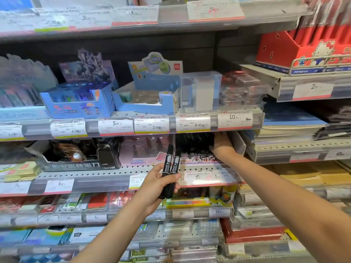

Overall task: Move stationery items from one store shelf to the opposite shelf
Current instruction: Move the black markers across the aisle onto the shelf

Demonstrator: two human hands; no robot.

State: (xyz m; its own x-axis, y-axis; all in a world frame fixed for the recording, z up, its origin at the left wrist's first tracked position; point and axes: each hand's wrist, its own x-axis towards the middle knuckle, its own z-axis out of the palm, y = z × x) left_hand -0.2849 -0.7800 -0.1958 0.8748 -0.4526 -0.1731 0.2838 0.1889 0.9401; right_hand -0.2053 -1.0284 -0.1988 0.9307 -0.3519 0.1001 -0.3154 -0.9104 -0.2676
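- Head view: the left hand (155, 185) grips two black markers (170, 168), held upright just below the marker box (197, 147).
- The right hand (221, 144) reaches into that box — its fingers are hidden, so I cannot tell its grip.
- Best to pinch one marker cleanly and lift straight out — without snagging the price strip (193, 123) above the box.

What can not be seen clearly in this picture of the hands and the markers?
- Right hand, head view: its fingertips reach into the box of black markers under the shelf edge, so its grip cannot be told.
- Two black markers in the left hand: label print too small to read.
- Price tags: small text blurred.
- Top shelf items: cut off by the upper edge.
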